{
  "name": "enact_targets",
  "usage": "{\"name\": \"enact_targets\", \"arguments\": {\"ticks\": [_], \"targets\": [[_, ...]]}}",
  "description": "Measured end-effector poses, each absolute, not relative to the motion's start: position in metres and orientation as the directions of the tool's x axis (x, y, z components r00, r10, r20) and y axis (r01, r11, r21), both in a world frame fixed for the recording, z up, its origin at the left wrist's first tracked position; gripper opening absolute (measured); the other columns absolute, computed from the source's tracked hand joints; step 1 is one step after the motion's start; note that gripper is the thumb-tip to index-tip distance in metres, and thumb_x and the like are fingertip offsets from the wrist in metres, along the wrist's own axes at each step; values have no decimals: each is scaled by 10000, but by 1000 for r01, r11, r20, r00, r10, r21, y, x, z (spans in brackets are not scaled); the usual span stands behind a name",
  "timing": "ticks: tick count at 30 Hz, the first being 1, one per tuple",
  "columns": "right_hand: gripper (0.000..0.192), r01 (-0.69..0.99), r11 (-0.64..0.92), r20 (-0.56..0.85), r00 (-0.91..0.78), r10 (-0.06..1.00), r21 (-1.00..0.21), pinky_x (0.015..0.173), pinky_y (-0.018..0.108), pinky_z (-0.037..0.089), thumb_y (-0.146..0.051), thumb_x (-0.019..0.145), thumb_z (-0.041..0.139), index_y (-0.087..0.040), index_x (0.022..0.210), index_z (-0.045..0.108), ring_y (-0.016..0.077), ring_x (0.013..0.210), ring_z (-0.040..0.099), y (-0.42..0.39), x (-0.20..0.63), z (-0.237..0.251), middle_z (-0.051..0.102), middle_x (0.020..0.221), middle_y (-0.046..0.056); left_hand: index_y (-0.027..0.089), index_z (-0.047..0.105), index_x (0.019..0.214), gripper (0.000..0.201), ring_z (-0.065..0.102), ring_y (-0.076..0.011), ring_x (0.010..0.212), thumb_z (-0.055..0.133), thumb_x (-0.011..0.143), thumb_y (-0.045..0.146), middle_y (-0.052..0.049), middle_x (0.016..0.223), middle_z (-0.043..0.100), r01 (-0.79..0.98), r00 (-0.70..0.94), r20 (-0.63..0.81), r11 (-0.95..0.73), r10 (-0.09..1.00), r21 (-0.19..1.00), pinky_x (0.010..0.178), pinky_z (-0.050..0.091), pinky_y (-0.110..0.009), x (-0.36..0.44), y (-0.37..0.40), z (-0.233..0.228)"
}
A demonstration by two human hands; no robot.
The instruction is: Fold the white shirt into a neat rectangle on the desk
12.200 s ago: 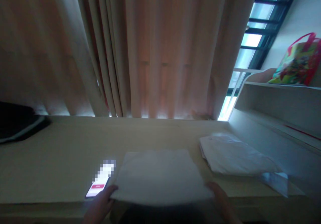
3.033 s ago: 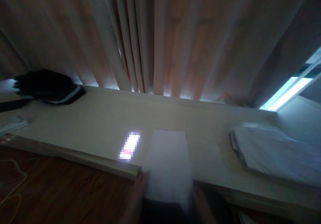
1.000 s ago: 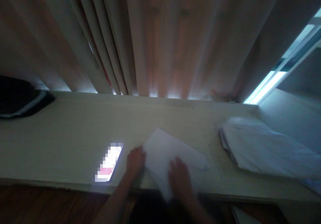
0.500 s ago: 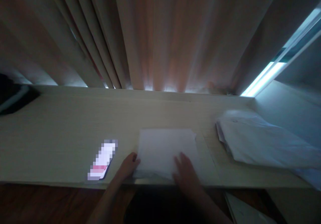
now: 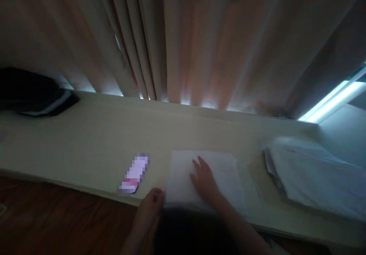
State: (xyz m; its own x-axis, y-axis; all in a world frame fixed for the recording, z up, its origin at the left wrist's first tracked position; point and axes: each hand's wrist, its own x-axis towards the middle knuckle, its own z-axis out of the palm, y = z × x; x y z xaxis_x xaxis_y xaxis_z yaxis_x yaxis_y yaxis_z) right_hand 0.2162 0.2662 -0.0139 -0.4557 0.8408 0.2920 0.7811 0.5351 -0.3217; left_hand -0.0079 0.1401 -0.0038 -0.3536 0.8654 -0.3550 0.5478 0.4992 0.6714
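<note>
Folded white rectangular cloth [image 5: 211, 167] flat at near edge of pale wooden desk [image 5: 85, 140], right hand [image 5: 203, 180] spread open pressing on top, left hand [image 5: 150, 205] pinching its near-left corner, smoothing apparently unfinished.

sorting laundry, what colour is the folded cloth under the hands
White, plain folded cloth, seen in the head view.

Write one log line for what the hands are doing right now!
right hand: flat on folded white cloth | left hand: at cloth's near-left corner, grip unclear | phone: lit, left of cloth | white pile: right, apart
</note>
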Motion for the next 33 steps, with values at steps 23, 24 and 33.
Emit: {"name": "enact_targets", "arguments": {"ticks": [23, 24, 33], "targets": [[347, 798, 599, -100, -603, 791, -66, 901, 333, 387, -335, 873, 409, -177, 1142, 561, 211, 1061, 538, 356, 90, 26, 621, 1117, 110, 209, 616, 919, 446, 651, -201, 827, 224, 898, 419, -102, 892, 707, 532, -257, -531, 576, 808, 620, 731, 428, -300, 36, 122, 21], [317, 797, 602, -135, -602, 787, -47, 863, 330, 402, -312, 858, 427, -182, 1100, 586, 214, 1022, 559, 360, 85, 25, 636, 1076, 109, 214, 622, 920, 430, 649, -201, 848, 236, 898, 404, -98, 910, 707, 519, -251, -528, 573, 811, 634, 745, 427, -298, 36, 122, 21], [242, 742, 662, -377, -586, 718, 107, 746, 276, 426, -234, 779, 510, -230, 982, 642, 184, 936, 611, 372, 73, 31, 665, 1039, 75, 250, 648, 894, 405, 635, -136, 853, 245, 912, 285, -29, 961, 709, 416, -131, -504, 508, 854, 754, 750, 421, -219, 25, 113, 4]]}}
